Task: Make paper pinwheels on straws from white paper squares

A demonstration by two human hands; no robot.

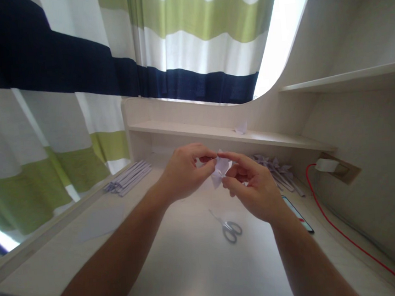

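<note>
Above the middle of the desk, a small folded paper flower (222, 166) in pale lilac-white is held up between both hands. My left hand (187, 172) pinches its upper left edge between thumb and fingers. My right hand (251, 182) grips it from the right, with the index finger at the top and the thumb lower down. Fingers hide part of the paper. Grey-handled scissors (229, 228) lie on the desk below the hands, blades pointing up and left.
Rolled paper sticks (131, 177) lie in a bundle at the left. Several paper flowers on stems (277, 171) are piled at the right, near a phone (298, 215). A folded paper piece (241, 128) sits on the ledge. A red cable (322, 210) runs from a charger (326, 165).
</note>
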